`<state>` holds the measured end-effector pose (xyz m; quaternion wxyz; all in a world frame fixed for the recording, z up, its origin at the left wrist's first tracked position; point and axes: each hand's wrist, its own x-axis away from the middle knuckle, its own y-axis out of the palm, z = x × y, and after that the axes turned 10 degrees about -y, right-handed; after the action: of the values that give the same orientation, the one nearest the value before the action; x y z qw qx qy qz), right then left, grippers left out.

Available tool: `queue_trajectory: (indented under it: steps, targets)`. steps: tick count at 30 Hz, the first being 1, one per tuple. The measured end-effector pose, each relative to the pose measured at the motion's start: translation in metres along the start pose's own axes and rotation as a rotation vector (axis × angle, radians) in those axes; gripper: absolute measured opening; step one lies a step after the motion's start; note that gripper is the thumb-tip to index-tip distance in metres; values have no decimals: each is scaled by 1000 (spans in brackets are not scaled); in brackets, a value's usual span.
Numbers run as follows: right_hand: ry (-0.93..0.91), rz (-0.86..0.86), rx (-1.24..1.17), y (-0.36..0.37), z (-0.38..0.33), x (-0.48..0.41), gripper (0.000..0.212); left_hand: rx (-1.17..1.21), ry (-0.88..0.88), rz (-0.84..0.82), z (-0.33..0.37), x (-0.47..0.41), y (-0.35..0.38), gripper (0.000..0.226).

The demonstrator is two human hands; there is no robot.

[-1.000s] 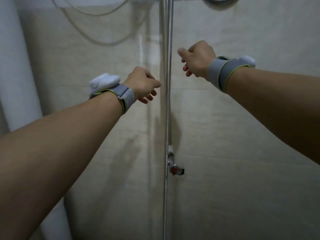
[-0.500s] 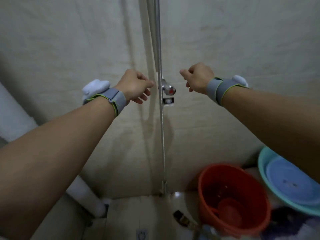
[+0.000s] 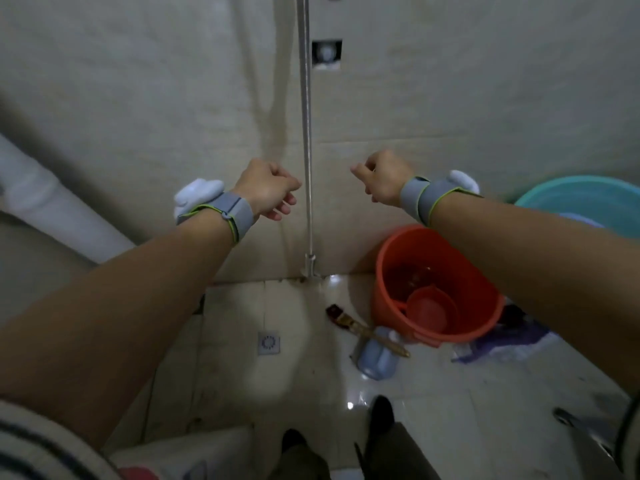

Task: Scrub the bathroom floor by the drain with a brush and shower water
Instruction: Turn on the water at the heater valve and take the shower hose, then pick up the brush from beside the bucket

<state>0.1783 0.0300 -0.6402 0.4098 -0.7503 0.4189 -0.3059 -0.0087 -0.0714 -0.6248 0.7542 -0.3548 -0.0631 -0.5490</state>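
Note:
A square floor drain (image 3: 268, 342) sits in the tiled floor below my arms. To its right lies a brush (image 3: 363, 330) with a wooden handle, its dark bristles toward the wall, resting across a pale blue object (image 3: 375, 358). A metal water pipe (image 3: 306, 133) runs down the wall to the floor. My left hand (image 3: 268, 188) hangs just left of the pipe, fingers loosely curled, holding nothing. My right hand (image 3: 379, 176) hovers right of the pipe, curled into a loose fist, also holding nothing. No shower head is in view.
An orange bucket (image 3: 485, 306) with a red scoop (image 3: 431, 310) inside stands against the wall at right. A teal basin (image 3: 585, 199) is behind my right forearm. A white pipe (image 3: 52, 206) slants at left. My feet (image 3: 379, 414) stand on the wet tiles.
The view has tilted down from the wall to the floor, bringing drain, brush and bucket into sight. Both hands have dropped lower along the pipe and stay curled, holding nothing.

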Motion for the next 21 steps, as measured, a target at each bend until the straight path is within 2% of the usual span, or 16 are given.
queue_trajectory:
  steps: [5,11,14,21]
  targets:
    - [27,-189,-49,75,58,-1,45,12,-145,-12,-56,-31,69,14]
    - [21,-388,123,156,127,4,43,23,-295,-48,-122,-60,146,22]
    - [41,-434,141,185,146,12,47,24,-344,-53,-147,-62,166,17]
    - [150,-582,157,302,224,26,42,13,-487,-134,-230,-114,247,24]
